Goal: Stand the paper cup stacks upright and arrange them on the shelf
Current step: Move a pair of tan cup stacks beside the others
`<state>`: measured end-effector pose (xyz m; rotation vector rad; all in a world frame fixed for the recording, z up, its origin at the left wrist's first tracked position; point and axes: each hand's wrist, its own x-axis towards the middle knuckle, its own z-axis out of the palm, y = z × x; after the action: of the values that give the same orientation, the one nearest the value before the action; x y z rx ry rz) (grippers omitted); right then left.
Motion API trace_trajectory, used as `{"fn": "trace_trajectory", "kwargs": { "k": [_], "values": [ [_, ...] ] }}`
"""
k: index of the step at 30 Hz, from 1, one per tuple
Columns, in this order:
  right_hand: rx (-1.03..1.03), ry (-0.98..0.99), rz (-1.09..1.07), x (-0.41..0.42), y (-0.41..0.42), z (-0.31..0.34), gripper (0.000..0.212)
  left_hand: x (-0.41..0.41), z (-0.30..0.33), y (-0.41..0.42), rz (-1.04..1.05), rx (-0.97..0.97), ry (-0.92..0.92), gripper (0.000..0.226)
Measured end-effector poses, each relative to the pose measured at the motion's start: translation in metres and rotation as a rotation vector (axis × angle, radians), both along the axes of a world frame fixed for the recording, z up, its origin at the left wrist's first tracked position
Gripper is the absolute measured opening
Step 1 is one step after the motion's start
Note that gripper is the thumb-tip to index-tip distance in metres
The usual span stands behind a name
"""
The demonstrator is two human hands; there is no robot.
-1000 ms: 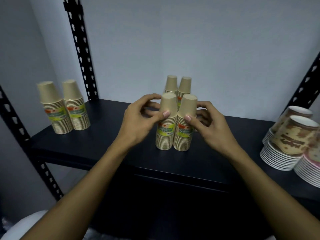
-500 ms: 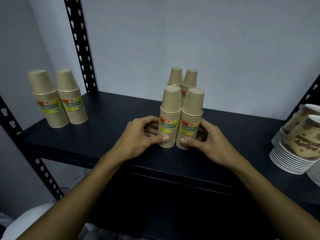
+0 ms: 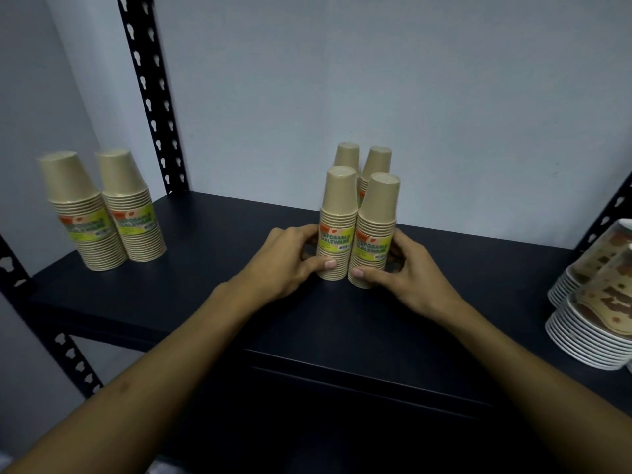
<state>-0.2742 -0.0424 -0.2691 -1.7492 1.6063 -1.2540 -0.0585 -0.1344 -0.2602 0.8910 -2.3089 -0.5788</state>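
Two tan paper cup stacks with yellow-green labels stand upright side by side in the middle of the dark shelf (image 3: 191,302). My left hand (image 3: 284,265) grips the base of the left front stack (image 3: 338,206). Around the base of the right front stack (image 3: 376,217) my right hand (image 3: 407,278) is closed. Two more stacks (image 3: 362,162) stand upright right behind them, mostly hidden. Another pair of upright stacks (image 3: 106,213) sits at the shelf's left end.
A black perforated upright (image 3: 150,97) rises at the back left, another (image 3: 608,213) at the right. Stacks of white patterned paper bowls (image 3: 595,323) fill the shelf's right end. A pale wall lies close behind the shelf.
Both hands slid down from the tops of the front stacks to their bases. The two front stacks now stand a little nearer the rear pair.
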Motion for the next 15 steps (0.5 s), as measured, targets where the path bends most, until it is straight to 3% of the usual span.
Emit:
{"fn": "trace_trajectory", "kwargs": {
  "k": [15],
  "values": [
    [0.002, 0.072, -0.093, -0.023, -0.048, -0.001, 0.059, -0.030, 0.000, -0.055, 0.064, -0.038, -0.111, 0.051]
  ]
}}
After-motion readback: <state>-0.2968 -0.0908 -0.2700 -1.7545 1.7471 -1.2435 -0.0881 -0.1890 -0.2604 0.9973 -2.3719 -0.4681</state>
